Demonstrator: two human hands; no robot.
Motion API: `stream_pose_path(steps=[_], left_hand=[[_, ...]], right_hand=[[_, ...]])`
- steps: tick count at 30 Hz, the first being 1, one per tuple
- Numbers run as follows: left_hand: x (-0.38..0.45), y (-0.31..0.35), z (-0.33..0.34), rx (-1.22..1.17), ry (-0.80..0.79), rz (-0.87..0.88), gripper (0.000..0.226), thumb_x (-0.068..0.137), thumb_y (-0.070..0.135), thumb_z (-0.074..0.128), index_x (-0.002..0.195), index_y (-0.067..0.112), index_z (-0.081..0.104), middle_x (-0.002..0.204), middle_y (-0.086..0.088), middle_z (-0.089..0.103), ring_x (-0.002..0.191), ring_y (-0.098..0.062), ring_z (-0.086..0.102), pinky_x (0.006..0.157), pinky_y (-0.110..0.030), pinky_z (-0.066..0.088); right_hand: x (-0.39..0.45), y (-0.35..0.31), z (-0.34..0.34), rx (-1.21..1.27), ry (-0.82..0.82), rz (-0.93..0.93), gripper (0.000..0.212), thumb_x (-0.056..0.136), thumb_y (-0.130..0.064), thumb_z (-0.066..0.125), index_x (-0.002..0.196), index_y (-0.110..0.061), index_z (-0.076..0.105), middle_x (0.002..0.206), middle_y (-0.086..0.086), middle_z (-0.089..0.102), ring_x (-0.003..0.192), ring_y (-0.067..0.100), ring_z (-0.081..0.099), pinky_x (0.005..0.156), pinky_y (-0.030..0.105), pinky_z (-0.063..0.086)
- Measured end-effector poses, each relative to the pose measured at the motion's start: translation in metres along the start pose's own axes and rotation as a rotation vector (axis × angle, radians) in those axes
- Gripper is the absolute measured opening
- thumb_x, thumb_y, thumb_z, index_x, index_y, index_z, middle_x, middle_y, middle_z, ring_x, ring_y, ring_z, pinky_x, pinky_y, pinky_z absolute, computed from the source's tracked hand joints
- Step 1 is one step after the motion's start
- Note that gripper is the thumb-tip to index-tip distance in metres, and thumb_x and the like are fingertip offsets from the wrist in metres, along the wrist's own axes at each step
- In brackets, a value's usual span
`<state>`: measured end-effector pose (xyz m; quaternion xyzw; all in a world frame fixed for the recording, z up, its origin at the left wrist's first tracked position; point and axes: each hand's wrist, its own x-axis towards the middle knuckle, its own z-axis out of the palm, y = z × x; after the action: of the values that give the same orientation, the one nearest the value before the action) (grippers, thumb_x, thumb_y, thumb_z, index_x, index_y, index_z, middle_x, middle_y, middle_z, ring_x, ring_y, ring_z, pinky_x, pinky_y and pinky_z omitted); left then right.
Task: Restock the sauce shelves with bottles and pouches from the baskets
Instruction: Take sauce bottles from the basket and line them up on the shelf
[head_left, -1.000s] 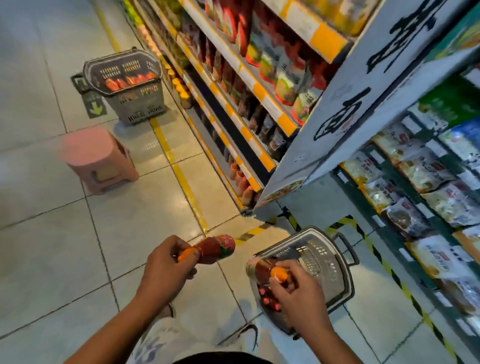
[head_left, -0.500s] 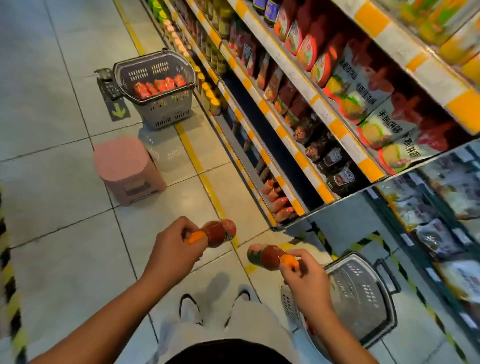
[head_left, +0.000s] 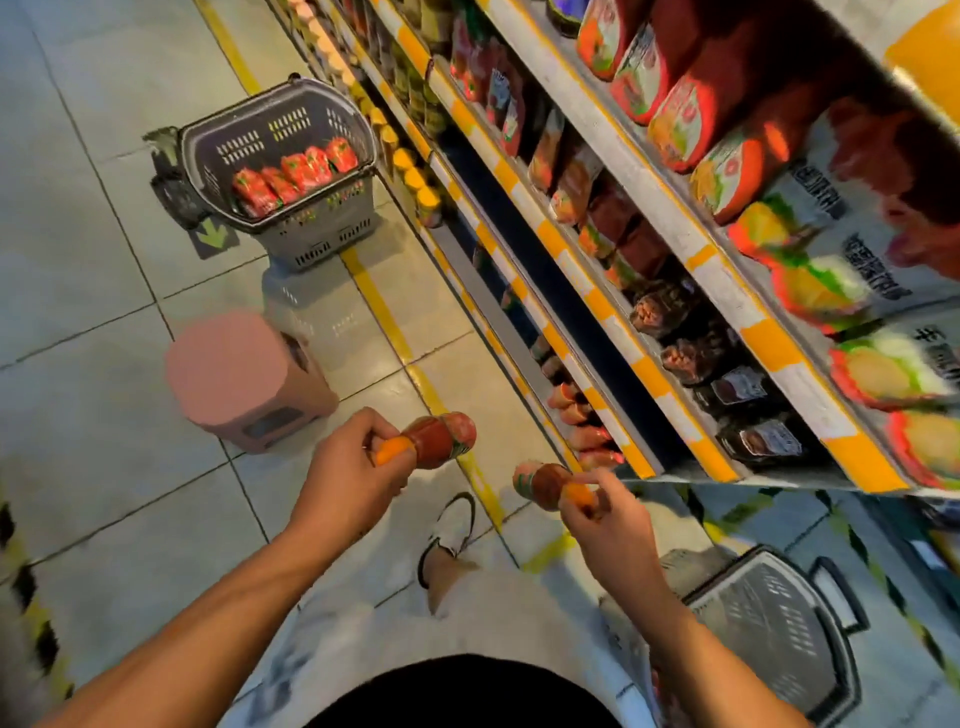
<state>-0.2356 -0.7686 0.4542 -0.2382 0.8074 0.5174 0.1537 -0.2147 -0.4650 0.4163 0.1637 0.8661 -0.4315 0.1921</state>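
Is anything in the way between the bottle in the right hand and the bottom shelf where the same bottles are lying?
Nothing visible blocks it. The right hand holds the bottle by its orange cap, just short of the bottom shelf, where similar bottles lie. Only open floor and air lie between. The pink stool stands off to the left.

A shop aisle floored in pale glossy tiles (head_left: 93, 467) — a yellow floor line (head_left: 382, 317) runs along the foot of the racking. A pink plastic stool (head_left: 244, 379) stands on the tiles, near a green arrow floor sticker (head_left: 213, 240). Black-and-yellow hazard tape (head_left: 31, 597) edges the lower left.
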Motion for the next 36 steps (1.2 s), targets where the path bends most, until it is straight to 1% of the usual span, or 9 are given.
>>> stream_pose_path(steps=[5, 8, 13, 16, 20, 25, 30, 33, 36], left_hand=[[0.080, 0.013, -0.006, 0.050, -0.025, 0.007, 0.009, 0.092, 0.020, 0.070, 0.088, 0.023, 0.062, 0.073, 0.004, 0.071, 0.066, -0.018, 0.072, 0.063, -0.049, 0.060], [0.134, 0.012, -0.007, 0.073, -0.082, 0.000, 0.009, 0.091, 0.026, 0.068, 0.088, 0.029, 0.061, 0.075, 0.008, 0.072, 0.069, -0.019, 0.073, 0.063, -0.052, 0.059], [0.235, -0.001, 0.008, 0.124, -0.184, 0.029, 0.012, 0.087, 0.027, 0.071, 0.087, 0.026, 0.058, 0.075, -0.004, 0.069, 0.072, -0.028, 0.070, 0.064, -0.057, 0.058], [0.303, -0.020, 0.025, 0.142, -0.243, 0.073, 0.014, 0.086, 0.027, 0.072, 0.087, 0.024, 0.058, 0.075, -0.005, 0.069, 0.071, -0.026, 0.069, 0.064, -0.055, 0.057], [0.391, -0.067, 0.065, 0.111, -0.296, 0.117, 0.015, 0.086, 0.024, 0.072, 0.088, 0.017, 0.059, 0.072, -0.003, 0.067, 0.064, -0.022, 0.063, 0.060, -0.047, 0.052], [0.482, -0.130, 0.136, 0.079, -0.246, 0.203, 0.046, 0.069, 0.060, 0.057, 0.087, 0.018, 0.058, 0.067, 0.002, 0.061, 0.060, -0.015, 0.056, 0.056, -0.033, 0.046], [0.537, -0.183, 0.206, 0.117, -0.212, 0.228, 0.022, 0.081, 0.035, 0.072, 0.090, 0.018, 0.062, 0.072, 0.001, 0.063, 0.071, -0.019, 0.062, 0.069, -0.041, 0.051], [0.550, -0.199, 0.241, 0.102, -0.232, 0.233, 0.020, 0.081, 0.029, 0.072, 0.091, 0.015, 0.062, 0.074, -0.001, 0.064, 0.074, -0.024, 0.062, 0.070, -0.043, 0.049], [0.557, -0.207, 0.276, 0.102, -0.283, 0.228, 0.022, 0.083, 0.030, 0.073, 0.088, 0.013, 0.060, 0.076, -0.006, 0.065, 0.074, -0.028, 0.061, 0.070, -0.045, 0.048]], right_hand=[[0.075, -0.024, 0.013, -0.036, 0.034, 0.080, 0.018, 0.085, -0.036, 0.071, 0.097, -0.043, 0.059, 0.075, 0.003, 0.065, 0.066, 0.030, 0.066, 0.057, 0.053, 0.058], [0.114, -0.027, 0.031, 0.037, 0.055, 0.136, 0.018, 0.087, -0.027, 0.073, 0.095, -0.038, 0.060, 0.073, 0.001, 0.065, 0.064, 0.035, 0.064, 0.054, 0.058, 0.056], [0.166, -0.037, 0.074, 0.166, 0.204, 0.270, 0.020, 0.092, -0.008, 0.073, 0.090, -0.023, 0.060, 0.078, 0.018, 0.069, 0.065, 0.034, 0.066, 0.055, 0.037, 0.053], [0.207, -0.032, 0.115, 0.217, 0.309, 0.337, 0.022, 0.093, -0.009, 0.074, 0.089, -0.026, 0.061, 0.079, 0.013, 0.071, 0.065, 0.033, 0.070, 0.059, 0.043, 0.056], [0.267, -0.007, 0.173, 0.336, 0.458, 0.387, 0.010, 0.094, -0.006, 0.072, 0.098, -0.010, 0.062, 0.077, 0.016, 0.071, 0.061, 0.026, 0.069, 0.056, 0.035, 0.050], [0.344, 0.049, 0.236, 0.391, 0.503, 0.348, 0.013, 0.096, -0.008, 0.068, 0.090, -0.018, 0.062, 0.077, 0.006, 0.068, 0.065, 0.023, 0.066, 0.059, 0.034, 0.053], [0.413, 0.113, 0.276, 0.396, 0.591, 0.347, 0.021, 0.093, 0.003, 0.066, 0.092, -0.016, 0.056, 0.061, -0.001, 0.058, 0.048, 0.012, 0.056, 0.051, 0.027, 0.044], [0.439, 0.142, 0.285, 0.409, 0.655, 0.394, 0.020, 0.093, 0.005, 0.066, 0.101, -0.008, 0.054, 0.069, 0.008, 0.057, 0.045, 0.013, 0.055, 0.048, 0.026, 0.046], [0.464, 0.169, 0.281, 0.423, 0.701, 0.459, 0.021, 0.093, 0.004, 0.066, 0.092, -0.012, 0.052, 0.061, 0.004, 0.058, 0.045, 0.013, 0.055, 0.051, 0.030, 0.049]])
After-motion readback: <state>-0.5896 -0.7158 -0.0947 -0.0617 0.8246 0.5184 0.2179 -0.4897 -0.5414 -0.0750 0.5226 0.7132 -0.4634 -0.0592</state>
